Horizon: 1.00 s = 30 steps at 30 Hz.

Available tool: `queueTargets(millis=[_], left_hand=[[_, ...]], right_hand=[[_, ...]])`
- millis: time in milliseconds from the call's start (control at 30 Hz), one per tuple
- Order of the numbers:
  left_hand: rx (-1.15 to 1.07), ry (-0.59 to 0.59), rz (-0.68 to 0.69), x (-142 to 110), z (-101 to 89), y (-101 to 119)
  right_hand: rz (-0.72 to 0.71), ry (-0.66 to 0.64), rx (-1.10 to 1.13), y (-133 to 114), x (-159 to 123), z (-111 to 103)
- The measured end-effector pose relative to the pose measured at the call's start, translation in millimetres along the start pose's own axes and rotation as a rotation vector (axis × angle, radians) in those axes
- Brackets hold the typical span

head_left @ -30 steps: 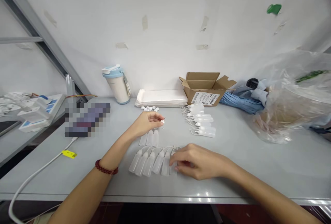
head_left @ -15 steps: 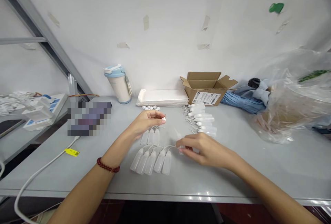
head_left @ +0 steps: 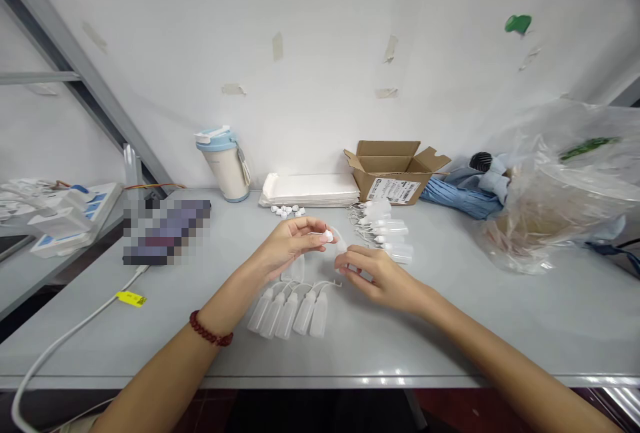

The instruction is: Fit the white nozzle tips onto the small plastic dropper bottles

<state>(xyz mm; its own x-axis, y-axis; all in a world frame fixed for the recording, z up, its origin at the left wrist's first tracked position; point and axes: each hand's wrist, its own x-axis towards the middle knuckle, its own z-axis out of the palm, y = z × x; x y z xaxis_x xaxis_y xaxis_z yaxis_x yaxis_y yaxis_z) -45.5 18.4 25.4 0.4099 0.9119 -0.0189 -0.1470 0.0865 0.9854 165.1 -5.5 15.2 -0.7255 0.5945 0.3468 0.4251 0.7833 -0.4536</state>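
Between the thumb and fingers of my left hand (head_left: 295, 243) is a small white cap (head_left: 328, 236). My right hand (head_left: 377, 276) grips a translucent squeeze bottle (head_left: 341, 246) with a thin curved spout, and the spout is close to the cap; whether they touch I cannot tell. Much of this bottle is hidden by my fingers. Below my hands, several bottles with curved spouts (head_left: 287, 313) lie in a row. More bottles (head_left: 295, 268) lie partly hidden under my left hand. A group of similar bottles (head_left: 393, 228) lies farther back on the right.
Several loose white caps (head_left: 287, 210) lie before a stack of white packets (head_left: 310, 190). An open cardboard box (head_left: 393, 186) stands at the wall, a tumbler (head_left: 226, 170) to its left. A plastic bag (head_left: 545, 206) sits right; a phone-like, blurred object (head_left: 170, 230) with a cable lies left.
My left hand has moved right with the cap. My right hand has lifted its bottle up and inward, bringing the spout close to the cap. The view has shifted slightly.
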Motion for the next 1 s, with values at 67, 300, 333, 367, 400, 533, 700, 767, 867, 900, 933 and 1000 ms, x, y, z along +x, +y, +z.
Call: queueTargets(millis=[67,300,333,367,400,533,700,767,867,900,933,1000], left_hand=[[-0.013,-0.017,0.017,-1.2,3.0,0.1],[-0.038,-0.04,-0.001,-1.6,11.2,-1.6],[-0.037,-0.042,-0.005,-1.4,11.7,-2.0],[-0.031,-0.04,-0.007,-1.2,12.0,-2.3],[-0.018,-0.033,-0.006,-1.0,12.1,-2.6],[0.057,-0.004,0.023,-0.8,10.2,-2.8],[0.151,0.016,0.075,-1.3,4.8,-1.8],[0.193,0.022,0.095,-1.7,3.7,-1.0],[0.252,0.019,0.09,-2.2,3.8,0.2],[0.269,0.017,0.081,-2.2,4.0,0.4],[0.285,0.018,0.073,-2.3,4.3,0.5],[0.312,0.019,0.062,-2.3,4.8,0.4]], right_hand=[[-0.004,-0.008,0.035,-2.4,0.6,-0.9],[-0.007,-0.036,0.095,-4.3,0.1,-0.7],[-0.008,-0.033,0.103,-4.1,-0.3,-0.6],[-0.007,-0.03,0.114,-4.0,-0.6,-0.6],[-0.005,-0.026,0.129,-3.9,-0.8,-0.7],[0.037,0.017,0.197,-4.6,-0.7,-3.0],[0.216,0.094,0.345,-1.9,0.3,-5.9],[0.283,0.122,0.458,0.1,0.7,-6.0],[0.328,0.176,0.617,1.1,1.7,-5.6],[0.337,0.19,0.644,0.8,2.1,-5.5],[0.347,0.198,0.656,0.2,2.4,-5.4],[0.364,0.195,0.64,-1.1,2.8,-5.2]])
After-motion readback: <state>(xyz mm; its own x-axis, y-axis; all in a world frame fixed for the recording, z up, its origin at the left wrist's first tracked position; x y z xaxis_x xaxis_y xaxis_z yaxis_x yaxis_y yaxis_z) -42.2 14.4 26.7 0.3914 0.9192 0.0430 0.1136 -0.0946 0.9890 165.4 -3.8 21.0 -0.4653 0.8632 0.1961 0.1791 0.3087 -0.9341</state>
